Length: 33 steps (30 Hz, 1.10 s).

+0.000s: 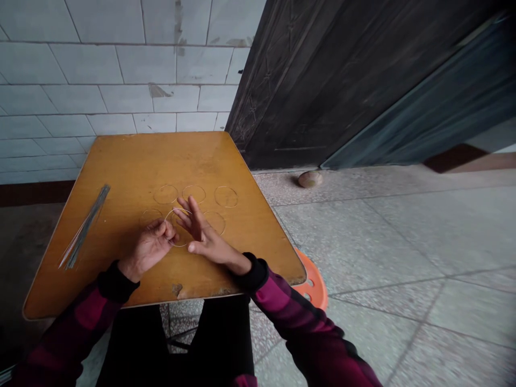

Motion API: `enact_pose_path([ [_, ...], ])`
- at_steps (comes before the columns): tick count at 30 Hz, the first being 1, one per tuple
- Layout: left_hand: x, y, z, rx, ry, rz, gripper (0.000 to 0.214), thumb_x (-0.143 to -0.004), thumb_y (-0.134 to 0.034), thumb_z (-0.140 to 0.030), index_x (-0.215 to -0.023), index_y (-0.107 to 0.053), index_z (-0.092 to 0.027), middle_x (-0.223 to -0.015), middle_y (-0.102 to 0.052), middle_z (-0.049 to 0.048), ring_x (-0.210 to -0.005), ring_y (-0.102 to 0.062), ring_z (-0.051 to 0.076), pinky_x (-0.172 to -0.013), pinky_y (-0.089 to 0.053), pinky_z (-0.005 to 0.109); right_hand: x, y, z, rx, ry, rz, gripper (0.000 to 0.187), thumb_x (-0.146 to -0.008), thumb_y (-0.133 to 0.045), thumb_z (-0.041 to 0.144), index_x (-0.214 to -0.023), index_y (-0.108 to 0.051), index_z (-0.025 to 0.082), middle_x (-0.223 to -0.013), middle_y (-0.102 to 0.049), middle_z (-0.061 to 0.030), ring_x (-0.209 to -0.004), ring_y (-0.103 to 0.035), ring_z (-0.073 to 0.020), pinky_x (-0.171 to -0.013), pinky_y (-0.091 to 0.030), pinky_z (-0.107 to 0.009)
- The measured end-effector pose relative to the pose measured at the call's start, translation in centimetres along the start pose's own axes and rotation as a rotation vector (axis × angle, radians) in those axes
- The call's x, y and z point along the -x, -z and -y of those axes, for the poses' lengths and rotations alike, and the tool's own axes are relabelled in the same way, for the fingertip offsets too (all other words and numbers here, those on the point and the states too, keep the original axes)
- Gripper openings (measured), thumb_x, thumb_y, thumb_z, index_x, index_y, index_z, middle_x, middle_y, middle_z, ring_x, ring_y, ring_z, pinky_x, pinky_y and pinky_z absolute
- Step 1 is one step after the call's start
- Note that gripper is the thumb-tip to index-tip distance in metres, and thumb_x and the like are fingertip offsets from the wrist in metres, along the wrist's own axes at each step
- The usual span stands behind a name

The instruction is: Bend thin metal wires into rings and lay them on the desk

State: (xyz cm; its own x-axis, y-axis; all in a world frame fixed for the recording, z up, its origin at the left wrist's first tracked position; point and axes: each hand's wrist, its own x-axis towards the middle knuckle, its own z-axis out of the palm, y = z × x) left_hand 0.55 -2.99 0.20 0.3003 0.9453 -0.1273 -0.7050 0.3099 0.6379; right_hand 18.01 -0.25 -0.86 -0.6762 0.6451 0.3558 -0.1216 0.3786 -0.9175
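My left hand point(152, 243) pinches a thin wire ring point(168, 213) at its left side, holding it above the wooden table point(133, 161). At the ring's right side is my right hand point(201, 231), its fingers spread and thumb apart; whether a fingertip touches the wire I cannot tell. Beyond my hands several similar wire rings lie flat, among them one at the back left point(165, 186), a middle one point(194, 186) and a right one point(226, 187). Others are partly hidden beneath my hands. A bundle of straight wires point(87, 228) rests on the table's left part.
A white tiled wall point(129, 64) stands behind the table, with a dark door point(314, 80) to its right. An orange plastic stool point(316, 279) is partly under the table's right corner. On the floor point(363, 226) near the door lies a rounded stone point(310, 179).
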Motion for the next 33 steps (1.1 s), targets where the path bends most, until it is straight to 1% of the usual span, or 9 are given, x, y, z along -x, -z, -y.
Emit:
enact_pose_path([
  [3,0.1,-0.3,-0.3,0.012,-0.023,-0.003,0.027,-0.069,-0.082,-0.025,-0.061,-0.058,-0.014,-0.06,-0.052,-0.0025,-0.064,-0.051,0.01,-0.069,-0.047,0.027,-0.1,0.8,0.1,0.151,0.046,-0.046,0.125,-0.068,-0.059,0.078,-0.145,0.031,0.035,-0.162,0.012,-0.0132,-0.149,-0.015,-0.03,-0.117,-0.026,-0.052],
  [5,0.1,-0.4,-0.4,0.026,-0.048,0.004,0.027,-0.07,-0.081,-0.025,-0.061,-0.058,-0.015,-0.06,-0.051,-0.003,-0.064,-0.051,0.01,-0.069,-0.048,0.026,-0.1,1.4,0.2,0.285,0.087,-0.071,0.133,-0.064,-0.07,0.07,-0.147,0.027,0.034,-0.162,0.014,-0.0133,-0.149,-0.012,-0.0319,-0.118,-0.023,-0.053],
  [7,0.1,-0.5,-0.4,0.041,-0.057,0.008,0.027,-0.071,-0.08,-0.026,-0.062,-0.057,-0.016,-0.06,-0.051,-0.0034,-0.064,-0.051,0.01,-0.068,-0.048,0.025,-0.1,1.8,0.3,0.366,0.117,-0.061,0.137,-0.062,-0.079,0.059,-0.149,0.024,0.034,-0.163,0.009,-0.0134,-0.149,-0.012,-0.032,-0.119,-0.021,-0.053],
  [10,0.2,-0.6,-0.1,0.071,-0.021,0.017,0.026,-0.069,-0.081,-0.025,-0.062,-0.058,-0.016,-0.061,-0.051,-0.0039,-0.063,-0.051,0.009,-0.067,-0.048,0.024,-0.2,1.8,0.1,0.354,0.142,-0.015,0.138,-0.062,-0.085,0.046,-0.149,0.022,0.036,-0.163,-0.001,-0.0133,-0.149,-0.015,-0.03,-0.119,-0.023,-0.051],
  [15,0.5,-0.8,0.4,0.132,0.059,0.037,0.025,-0.065,-0.084,-0.023,-0.063,-0.06,-0.016,-0.061,-0.052,-0.0043,-0.064,-0.053,0.009,-0.068,-0.05,0.023,-0.2,1.5,-0.2,0.287,0.18,0.01,0.137,-0.063,-0.086,0.038,-0.149,0.021,0.037,-0.162,-0.005,-0.0144,-0.147,-0.022,-0.0282,-0.117,-0.029,-0.048],
  [19,0.6,-0.9,0.5,0.13,0.074,0.03,0.023,-0.069,-0.081,-0.023,-0.065,-0.059,-0.016,-0.06,-0.052,-0.0042,-0.063,-0.054,0.009,-0.067,-0.051,0.023,0.2,1.7,0.0,0.392,0.211,0.008,0.125,-0.067,-0.083,0.041,-0.153,0.008,0.036,-0.157,-0.025,-0.0136,-0.142,-0.034,-0.0276,-0.117,-0.031,-0.048],
  [21,0.6,-0.8,0.5,0.109,0.082,0.022,0.022,-0.073,-0.079,-0.024,-0.065,-0.059,-0.017,-0.06,-0.052,-0.0039,-0.064,-0.055,0.01,-0.067,-0.051,0.024,0.3,1.8,0.1,0.43,0.195,0.001,0.122,-0.069,-0.082,0.043,-0.153,0.006,0.035,-0.153,-0.034,-0.0133,-0.14,-0.038,-0.0276,-0.117,-0.032,-0.048],
  [27,0.4,-0.4,0.7,0.083,0.055,0.006,0.022,-0.074,-0.078,-0.024,-0.066,-0.059,-0.016,-0.06,-0.053,-0.0043,-0.063,-0.055,0.009,-0.068,-0.052,0.022,0.4,1.7,0.5,0.374,0.185,0.041,0.125,-0.069,-0.08,0.046,-0.152,0.012,0.032,-0.153,-0.027,-0.017,-0.138,-0.04,-0.0293,-0.115,-0.036,-0.046],
  [33,0.4,-0.3,0.7,0.074,0.08,0.017,0.021,-0.072,-0.08,-0.025,-0.066,-0.062,-0.017,-0.059,-0.054,-0.0043,-0.064,-0.056,0.009,-0.068,-0.052,0.023,0.4,1.9,1.1,0.549,0.216,-0.007,0.124,-0.067,-0.082,0.046,-0.153,0.006,0.031,-0.14,-0.044,-0.0145,-0.133,-0.044,-0.0314,-0.114,-0.036,-0.052],
])
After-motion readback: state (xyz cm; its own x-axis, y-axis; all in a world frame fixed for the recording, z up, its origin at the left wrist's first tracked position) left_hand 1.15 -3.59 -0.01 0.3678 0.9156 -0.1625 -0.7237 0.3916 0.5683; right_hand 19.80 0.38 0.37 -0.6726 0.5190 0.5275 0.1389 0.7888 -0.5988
